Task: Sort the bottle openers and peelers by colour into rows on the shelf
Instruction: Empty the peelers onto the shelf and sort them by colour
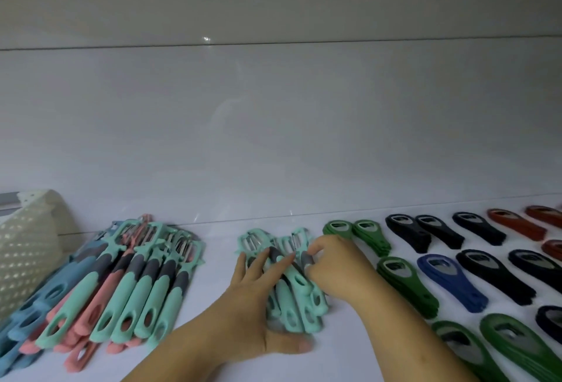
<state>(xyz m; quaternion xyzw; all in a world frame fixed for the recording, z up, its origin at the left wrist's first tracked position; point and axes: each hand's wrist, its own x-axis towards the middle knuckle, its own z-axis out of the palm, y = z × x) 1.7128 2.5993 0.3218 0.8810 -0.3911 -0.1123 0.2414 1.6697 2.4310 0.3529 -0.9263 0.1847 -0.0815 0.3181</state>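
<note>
Pressing mint peelers (pixel 299 282), left hand (pixel 258 299) flat, right hand (pixel 334 263) pinching

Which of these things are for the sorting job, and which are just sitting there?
For the job:
stack of mint-green plastic peelers
mixed heap of blue, pink and mint peelers
green, black, blue and red-brown bottle openers

Just there:
white perforated plastic basket

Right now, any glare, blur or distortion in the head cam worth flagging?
Head view: small glare spot at the top seam of the glossy back wall, faint smeared reflections below. Head view: wide-angle bend bows the wall seams and stretches the green openers at bottom right. Head view: overall soft; the right hand on the mint peelers is slightly smeared; light flat, shadows weak.
</note>
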